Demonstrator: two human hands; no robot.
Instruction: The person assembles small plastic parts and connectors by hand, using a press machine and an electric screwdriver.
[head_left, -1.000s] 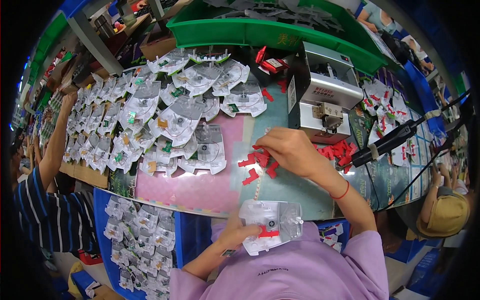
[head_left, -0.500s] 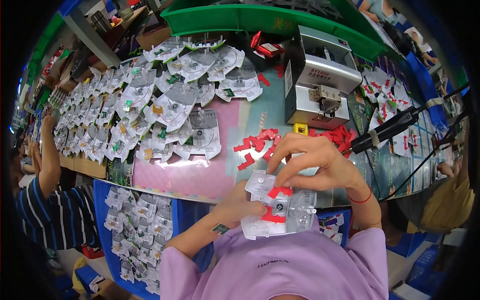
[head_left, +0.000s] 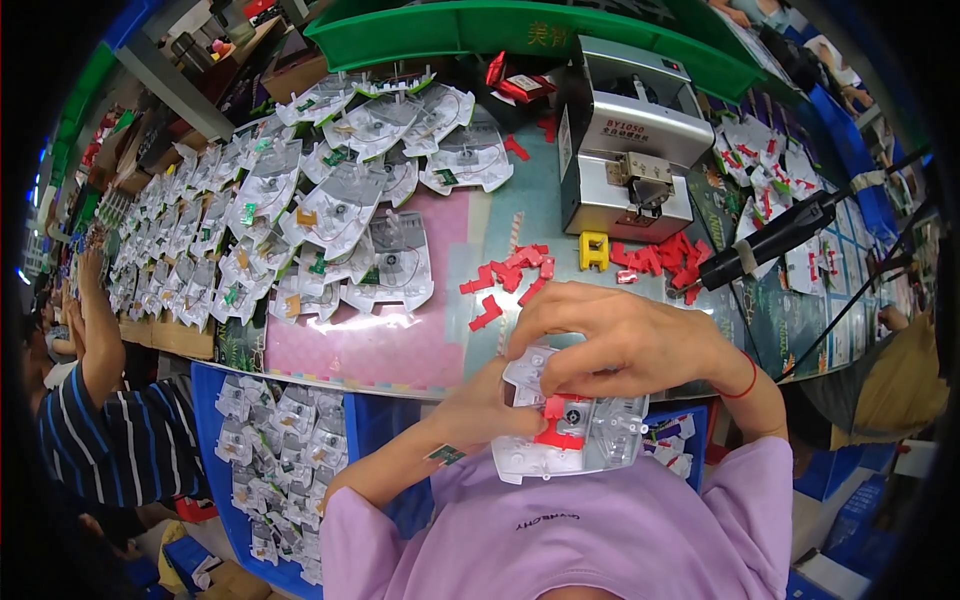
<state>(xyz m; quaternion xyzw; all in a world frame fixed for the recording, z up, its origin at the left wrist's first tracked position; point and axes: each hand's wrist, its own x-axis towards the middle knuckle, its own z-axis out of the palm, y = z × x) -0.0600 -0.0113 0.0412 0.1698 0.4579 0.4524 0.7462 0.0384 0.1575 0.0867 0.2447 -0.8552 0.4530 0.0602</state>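
Observation:
A white-and-clear plastic housing (head_left: 530,462) is held up against my chest, over the table's near edge. My left hand (head_left: 474,408) grips its left side, the thumb lying across its inner face. One red plastic piece (head_left: 562,440) lies flat in the housing beside that thumb. My right hand (head_left: 625,335) reaches over the top with bent fingers closed at a second red plastic piece (head_left: 554,406), which touches the first. Its fingertips are partly hidden. Loose red pieces (head_left: 522,258) lie on the table beyond my hands.
Similar housings (head_left: 385,270) with small boards are stacked at left; a blue bin (head_left: 205,440) below holds more. A silver machine (head_left: 640,150) stands beyond my hands, near a yellow block (head_left: 593,250). A black electric screwdriver (head_left: 770,250) hangs at right. Another person's arm (head_left: 95,320) is far left.
My right hand has brought the second red piece down into the housing, against the first one. Its fingers are now lower and closer to my left hand.

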